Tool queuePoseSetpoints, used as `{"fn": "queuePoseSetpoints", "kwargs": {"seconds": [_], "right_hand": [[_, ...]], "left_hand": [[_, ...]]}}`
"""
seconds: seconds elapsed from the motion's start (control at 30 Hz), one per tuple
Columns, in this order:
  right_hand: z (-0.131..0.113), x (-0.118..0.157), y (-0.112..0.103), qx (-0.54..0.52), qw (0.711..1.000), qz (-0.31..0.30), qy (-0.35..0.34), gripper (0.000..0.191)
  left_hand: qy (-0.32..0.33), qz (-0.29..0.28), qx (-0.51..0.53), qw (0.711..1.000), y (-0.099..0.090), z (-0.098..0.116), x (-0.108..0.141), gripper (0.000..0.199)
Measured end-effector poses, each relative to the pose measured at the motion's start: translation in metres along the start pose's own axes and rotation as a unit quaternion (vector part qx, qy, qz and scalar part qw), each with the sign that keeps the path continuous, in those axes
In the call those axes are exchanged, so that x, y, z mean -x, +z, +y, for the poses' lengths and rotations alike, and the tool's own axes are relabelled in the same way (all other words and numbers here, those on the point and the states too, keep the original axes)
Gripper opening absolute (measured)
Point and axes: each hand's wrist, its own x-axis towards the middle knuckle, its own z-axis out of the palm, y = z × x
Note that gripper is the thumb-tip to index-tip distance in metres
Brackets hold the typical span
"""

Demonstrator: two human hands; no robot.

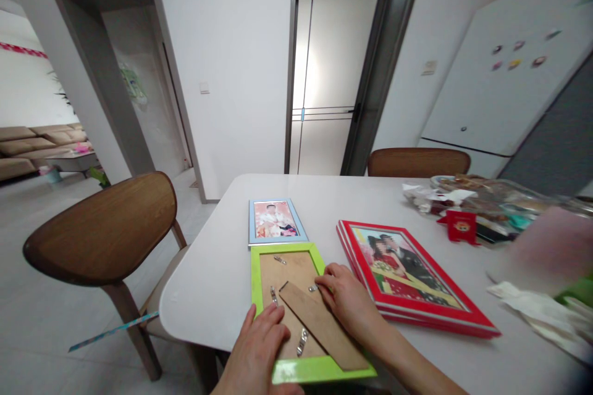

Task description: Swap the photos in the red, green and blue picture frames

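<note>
A green picture frame [310,370] lies face down at the table's near edge, its brown backboard [291,265] showing. Several small metal clips [302,342] sit on the board, and a brown stand leg [319,327] slants across it. My left hand [262,345] rests on the frame's lower left corner, fingers spread over the rim and board. On the right side, my right hand [347,299] is closed, its bent fingertips at a metal clip [313,288] near the rim. Beyond the green frame lies a blue picture frame [251,222] with a photo facing up.
Red picture frames [440,321] are stacked to the right. Farther right are a red packet [461,226], clear plastic packaging [504,194] and white tissue [532,302]. One wooden chair [106,231] stands at the left, another chair [419,162] behind the table [208,296].
</note>
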Motion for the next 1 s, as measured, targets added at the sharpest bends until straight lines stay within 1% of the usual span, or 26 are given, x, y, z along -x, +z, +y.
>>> {"fn": "queuePoseSetpoints", "kwargs": {"seconds": [0.13,0.23,0.43,0.53,0.6,0.7,0.73,0.87,1.0], "right_hand": [[0.0,-0.004,0.0,0.0,1.0,-0.008,0.013,0.025],[0.002,-0.003,0.0,-0.017,1.0,-0.014,0.018,0.023],[0.007,0.005,-0.003,-0.055,0.998,-0.026,-0.034,0.022],[0.005,0.009,-0.006,-0.055,0.998,-0.029,-0.032,0.025],[0.002,0.014,-0.008,-0.047,0.998,-0.017,-0.035,0.027],[-0.01,0.029,-0.012,-0.041,0.997,0.001,-0.072,0.027],[-0.016,0.034,-0.014,-0.047,0.995,-0.007,-0.094,0.027],[-0.038,0.048,-0.019,-0.071,0.979,-0.07,-0.176,0.024],[-0.045,0.049,-0.022,-0.07,0.971,-0.101,-0.204,0.022]], "left_hand": [[-0.037,-0.042,0.016,0.998,-0.01,0.007,-0.005,0.049],[-0.048,-0.062,0.022,0.997,-0.012,0.008,-0.005,0.045],[-0.07,-0.057,0.035,0.995,-0.008,0.009,-0.002,0.043],[-0.076,-0.054,0.041,0.995,-0.009,0.011,-0.002,0.041],[-0.076,-0.042,0.045,0.995,-0.01,0.011,-0.001,0.04],[-0.072,-0.032,0.05,0.996,-0.011,0.009,0.002,0.037],[-0.07,-0.032,0.051,0.996,-0.011,0.008,0.002,0.036],[-0.073,-0.03,0.048,0.996,-0.011,0.008,0.003,0.035],[-0.074,-0.028,0.051,0.996,-0.01,0.008,0.003,0.034]]}}
